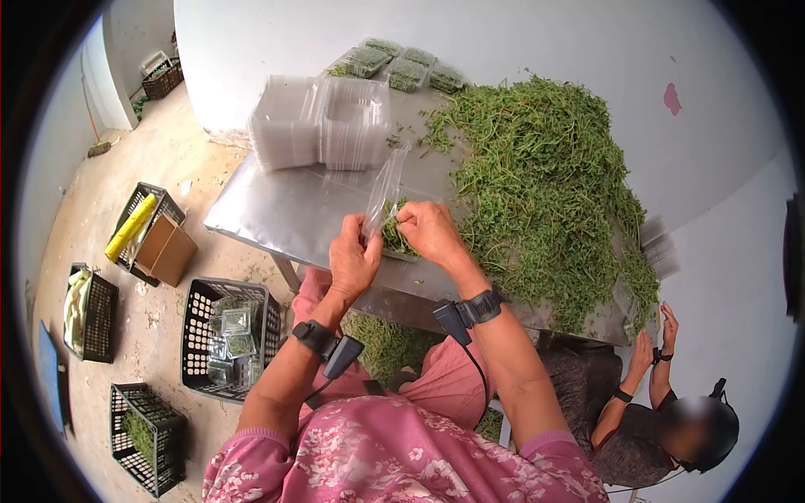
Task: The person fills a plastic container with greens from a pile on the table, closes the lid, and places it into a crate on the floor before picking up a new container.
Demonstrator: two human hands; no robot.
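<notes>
A clear plastic clamshell container (384,191) stands with its lid raised near the table's front edge, and green leafy stems (394,238) lie in its lower part. My left hand (354,256) is closed on the container's left side, thumb and fingers pinching the thin plastic. At the opposite side, my right hand (429,230) has its fingers curled together by the lid and the stems. What its fingertips grip is hidden. To the right, a large heap of green stems (545,193) spreads across the metal table (314,201).
Nested clear containers (319,126) are stacked at the table's back left, with several filled boxes (407,74) behind. A black crate (193,335) with filled boxes stands on the floor at left, near other crates (126,440). A co-worker (646,427) is at the right.
</notes>
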